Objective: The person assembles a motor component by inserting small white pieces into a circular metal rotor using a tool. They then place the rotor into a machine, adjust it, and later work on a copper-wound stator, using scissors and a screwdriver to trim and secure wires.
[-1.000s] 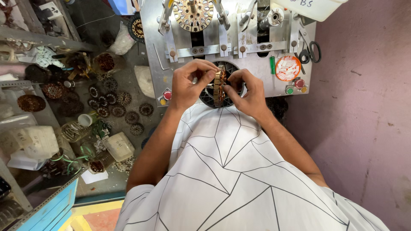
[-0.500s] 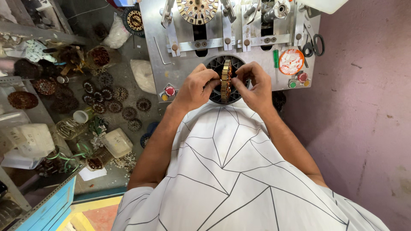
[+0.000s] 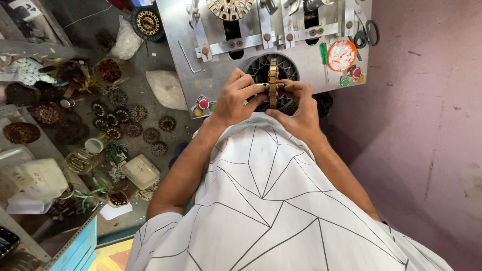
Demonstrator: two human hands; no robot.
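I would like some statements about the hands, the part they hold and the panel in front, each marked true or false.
1. Both hands hold the round toothed metal core on its edge. True: the left hand and the right hand grip it from either side.
2. The scissors lie on the floor. False: they hang at the right of the grey metal panel.
3. Many dark round cores lie on the floor at the left. True.
4. The green-handled screwdriver is in the right hand. False: it rests on the panel.
5. The sleeve is plain black. False: the shirt is white with thin dark lines.
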